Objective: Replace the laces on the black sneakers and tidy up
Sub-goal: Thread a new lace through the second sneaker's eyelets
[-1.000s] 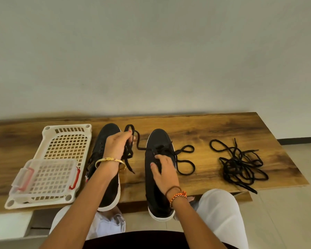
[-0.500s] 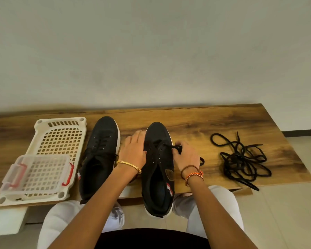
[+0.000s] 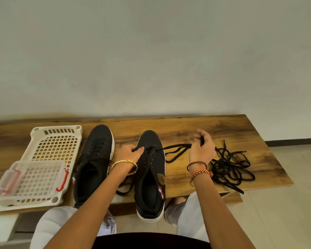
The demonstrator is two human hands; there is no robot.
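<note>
Two black sneakers with white soles stand toe-away on the wooden table [image 3: 187,128]. The left sneaker [image 3: 95,159] is laced. The right sneaker [image 3: 151,169] has a black lace [image 3: 176,150] running from its front eyelets out to the right. My left hand [image 3: 128,153] pinches the lace at the right sneaker's front eyelets. To the right of that shoe, my right hand [image 3: 202,150] grips the lace's far end, lifted above the table. A tangled pile of black laces [image 3: 230,166] lies just right of my right hand.
A white perforated tray [image 3: 56,141] sits at the table's left, with a small clear box with red clips [image 3: 31,178] on its near part. The right sneaker's heel overhangs the table's near edge. A plain wall stands behind; tiled floor lies to the right.
My right hand has moved right and up from the right sneaker, drawing the lace out through the eyelets. My left hand shifted onto the shoe's front eyelets.
</note>
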